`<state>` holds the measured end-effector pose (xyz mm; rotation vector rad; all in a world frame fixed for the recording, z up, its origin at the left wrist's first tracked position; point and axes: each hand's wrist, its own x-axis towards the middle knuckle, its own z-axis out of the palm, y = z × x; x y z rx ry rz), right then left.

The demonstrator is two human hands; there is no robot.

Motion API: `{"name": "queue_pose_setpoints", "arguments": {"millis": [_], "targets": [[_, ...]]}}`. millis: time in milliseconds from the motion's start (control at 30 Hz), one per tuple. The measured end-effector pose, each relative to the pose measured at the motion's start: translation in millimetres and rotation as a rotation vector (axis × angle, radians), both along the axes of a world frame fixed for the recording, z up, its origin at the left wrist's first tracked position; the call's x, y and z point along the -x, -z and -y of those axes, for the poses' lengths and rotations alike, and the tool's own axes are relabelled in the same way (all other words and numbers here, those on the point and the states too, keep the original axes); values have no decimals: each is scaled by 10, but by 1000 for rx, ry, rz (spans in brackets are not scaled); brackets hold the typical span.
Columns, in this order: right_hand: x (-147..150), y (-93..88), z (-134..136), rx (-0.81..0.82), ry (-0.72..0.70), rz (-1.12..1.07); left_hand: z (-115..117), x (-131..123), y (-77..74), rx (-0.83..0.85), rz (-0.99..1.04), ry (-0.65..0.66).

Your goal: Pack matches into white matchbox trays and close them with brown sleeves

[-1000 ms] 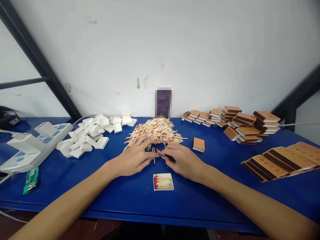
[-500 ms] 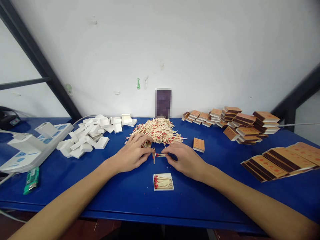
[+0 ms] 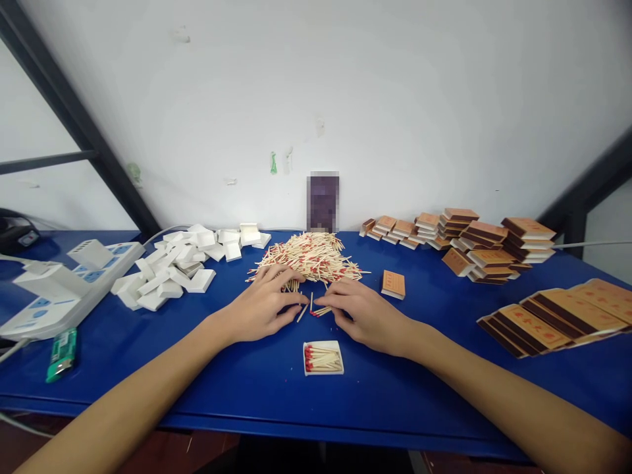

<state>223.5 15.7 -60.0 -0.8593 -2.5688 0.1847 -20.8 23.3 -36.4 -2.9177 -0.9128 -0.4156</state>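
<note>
My left hand (image 3: pixel 269 304) is open. Its outer fingers are spread at the near edge of the heap of matches (image 3: pixel 313 257), while its index finger and thumb are beside a loose match (image 3: pixel 302 313) on the table. Facing it, my right hand (image 3: pixel 368 313) has its thumb and fingers curled around the ends of a few matches (image 3: pixel 322 311), red heads pointing left. Another match (image 3: pixel 311 300) stands out between the two hands. Closer to me lies a white matchbox tray (image 3: pixel 323 372) partly filled with matches, red heads to the left.
White empty trays (image 3: pixel 182 263) are piled left of the heap, beside a power strip (image 3: pixel 74 289) and a green packet (image 3: pixel 62 355). On the right are a single matchbox (image 3: pixel 394 284), stacked matchboxes (image 3: pixel 486 247) and a row of flat sleeves (image 3: pixel 557 319).
The loose match by my left thumb has tilted. My right index finger has straightened toward the left, and the matches at my right fingertips have shifted slightly and fanned out.
</note>
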Motion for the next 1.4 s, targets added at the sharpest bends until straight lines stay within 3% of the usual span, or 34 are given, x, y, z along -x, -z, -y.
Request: {"name": "queue_pose_setpoints", "arguments": {"millis": [367,600,833,1200,1400], "targets": [[20,-21,-35,-53,14,57,2,2,-12,20,43,56],[-94,-100,26,97,-11,12,-7,-13,1,14,45,75],[-24,-90,60,143,-58,-64,-24,-126,48,33,77,19],[90,2,61,79,43,-153,10,-113,33,153,108,60],[40,-53,98,55,115,-224,9,-34,0,74,128,43]]}}
